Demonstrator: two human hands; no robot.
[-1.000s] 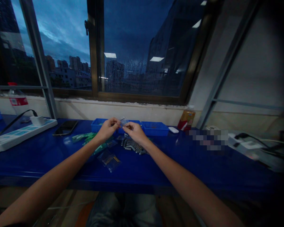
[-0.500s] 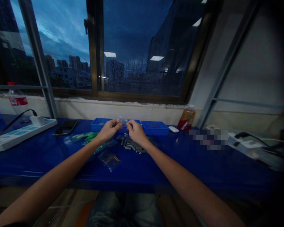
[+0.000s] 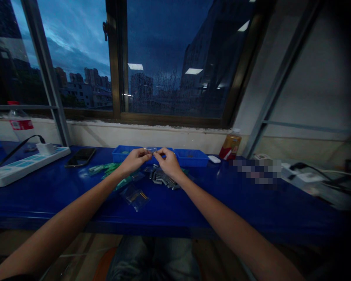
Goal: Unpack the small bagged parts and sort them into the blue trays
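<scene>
A small clear plastic bag (image 3: 150, 149) is stretched between my two hands, above the blue bins. My left hand (image 3: 136, 160) pinches its left side, and my right hand (image 3: 167, 160) grips its right side with closed fingers. Below my right hand lies a pile of grey metal cylinders (image 3: 160, 178). Green pieces (image 3: 109, 169) are heaped beside and beneath my left wrist. Nearer the front edge are small bags with gold-coloured pins (image 3: 137, 198) inside.
Blue bins (image 3: 191, 158) line the back of the blue table (image 3: 175, 216). A phone (image 3: 80, 157) and power strip (image 3: 29, 166) lie left. A white object (image 3: 214, 159), a drink bottle (image 3: 231, 146) and a second power strip (image 3: 305, 175) are right.
The clear bag now lies lower and flatter between my fingers. My right fingertips have shifted slightly on it. The items on the table have not moved.
</scene>
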